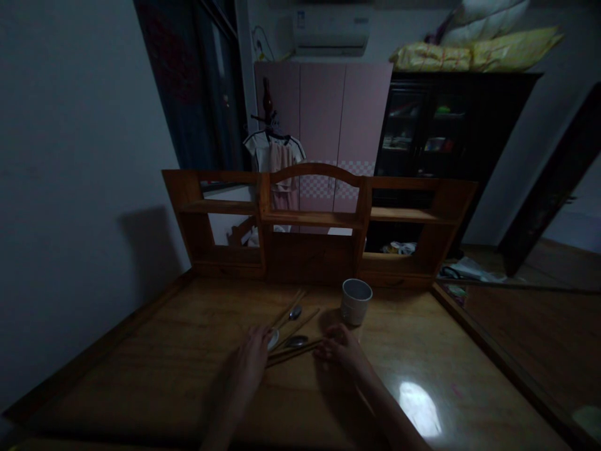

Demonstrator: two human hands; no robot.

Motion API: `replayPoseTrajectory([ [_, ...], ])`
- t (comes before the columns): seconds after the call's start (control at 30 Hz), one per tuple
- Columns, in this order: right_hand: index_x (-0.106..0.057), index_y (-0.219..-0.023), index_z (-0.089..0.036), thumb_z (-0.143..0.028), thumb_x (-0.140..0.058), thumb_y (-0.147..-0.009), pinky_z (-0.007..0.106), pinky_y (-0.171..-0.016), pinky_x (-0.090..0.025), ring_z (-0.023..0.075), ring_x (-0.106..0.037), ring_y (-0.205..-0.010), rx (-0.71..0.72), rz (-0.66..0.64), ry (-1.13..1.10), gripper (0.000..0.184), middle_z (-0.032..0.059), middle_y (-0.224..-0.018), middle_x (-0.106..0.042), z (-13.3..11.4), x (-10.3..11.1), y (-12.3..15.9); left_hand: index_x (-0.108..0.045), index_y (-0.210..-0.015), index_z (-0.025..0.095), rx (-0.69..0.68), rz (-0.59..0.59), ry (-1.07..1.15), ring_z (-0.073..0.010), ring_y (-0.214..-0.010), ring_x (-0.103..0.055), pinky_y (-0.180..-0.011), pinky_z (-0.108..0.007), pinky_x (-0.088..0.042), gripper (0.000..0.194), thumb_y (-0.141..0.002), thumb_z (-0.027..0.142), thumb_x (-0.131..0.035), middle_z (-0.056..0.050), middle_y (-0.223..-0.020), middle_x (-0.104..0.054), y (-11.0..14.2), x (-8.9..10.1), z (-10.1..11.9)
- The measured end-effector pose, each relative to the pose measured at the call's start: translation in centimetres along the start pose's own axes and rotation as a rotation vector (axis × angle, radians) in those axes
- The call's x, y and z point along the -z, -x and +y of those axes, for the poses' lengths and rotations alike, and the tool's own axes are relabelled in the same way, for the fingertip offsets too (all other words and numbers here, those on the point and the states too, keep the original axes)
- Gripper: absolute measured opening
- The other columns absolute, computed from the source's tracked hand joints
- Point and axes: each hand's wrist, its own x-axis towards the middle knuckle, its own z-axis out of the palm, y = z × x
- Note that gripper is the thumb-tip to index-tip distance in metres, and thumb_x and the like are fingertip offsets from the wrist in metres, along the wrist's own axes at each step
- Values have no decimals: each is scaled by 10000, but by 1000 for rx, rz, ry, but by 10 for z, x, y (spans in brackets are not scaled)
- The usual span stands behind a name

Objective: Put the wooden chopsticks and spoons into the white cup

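Observation:
Several wooden chopsticks (293, 327) and two or three metal spoons (295, 342) lie in a loose heap on the wooden desk (188, 351), just in front of me. My left hand (256, 356) rests on the heap's left end, its fingers over a spoon bowl; the dim light hides whether they grip it. My right hand (340, 348) is at the heap's right end, fingers curled down onto the chopstick tips. A pale cylindrical cup (355, 301) stands upright just beyond my right hand.
A wooden shelf unit (319, 219) stands along the desk's back edge. A raised rim (493, 351) runs down the right side of the desk. Behind are a pink wardrobe (328, 119), a dark cabinet (432, 138) and hanging clothes (277, 156). The room is dim.

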Motion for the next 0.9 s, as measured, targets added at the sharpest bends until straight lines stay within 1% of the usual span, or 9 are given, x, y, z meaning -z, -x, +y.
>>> replayPoseTrajectory([
  [0.07,-488,-868,-204,-399,-727,-649,243,-467,-474,151,-607,-471,64,-10,94,379,-56,-547,-595,-7,-4,5,-619,-1002,173,36,80,66,-256,-990,-629,-882,-384,-484,300,-903,310,-371,-122,-1053,-651,2,11,13],
  [0.13,-525,-903,-187,-456,-674,-736,219,-418,-420,131,-556,-429,166,-27,208,350,-53,-535,-578,-19,-12,14,-611,-956,180,105,103,175,-265,-947,-635,-845,-387,-499,321,-906,383,-367,-111,-988,-661,4,22,28],
  [0.27,-616,-1018,-159,-465,-559,-885,238,-512,-474,136,-601,-567,403,-88,354,339,26,-762,-645,-63,-33,40,-608,-1013,208,186,-61,442,-248,-1028,-617,-937,-365,-459,345,-893,467,-415,-70,-1032,-684,19,32,64],
  [0.33,-637,-1089,-182,-425,-562,-902,231,-569,-484,146,-616,-677,501,-94,451,315,44,-864,-651,-87,-41,54,-621,-1017,222,130,-138,519,-231,-1066,-598,-992,-348,-418,335,-904,464,-417,-54,-1078,-678,30,28,82],
  [0.43,-637,-1143,-214,-360,-565,-916,233,-653,-487,149,-607,-771,610,-122,557,279,40,-922,-622,-115,-45,67,-630,-1030,218,91,-228,640,-224,-1050,-601,-957,-313,-441,323,-899,456,-455,-52,-1057,-685,42,15,103],
  [0.6,-644,-1123,-204,-345,-561,-923,222,-614,-471,137,-580,-732,587,-193,607,258,20,-853,-577,-130,-34,72,-648,-1055,166,15,-441,944,-201,-825,-658,-803,-297,-509,315,-882,401,-529,-88,-1006,-703,48,-6,124],
  [0.7,-653,-1107,-197,-353,-546,-931,223,-608,-480,142,-587,-745,557,-208,602,258,36,-904,-594,-133,-25,74,-698,-1005,152,27,-417,970,-217,-811,-677,-758,-293,-514,297,-849,376,-581,-102,-991,-724,46,-14,130],
  [0.8,-675,-1050,-190,-342,-544,-931,242,-647,-491,158,-599,-776,586,-204,636,233,47,-914,-614,-135,-19,76,-739,-956,161,20,-361,928,-227,-821,-669,-753,-293,-509,269,-827,360,-613,-82,-887,-744,44,-20,131],
  [0.9,-686,-988,-190,-326,-546,-929,258,-685,-491,169,-608,-793,629,-209,677,204,45,-894,-637,-135,-16,77,-751,-994,172,30,-354,900,-216,-764,-656,-744,-303,-514,284,-810,352,-631,-70,-866,-748,42,-25,128],
])
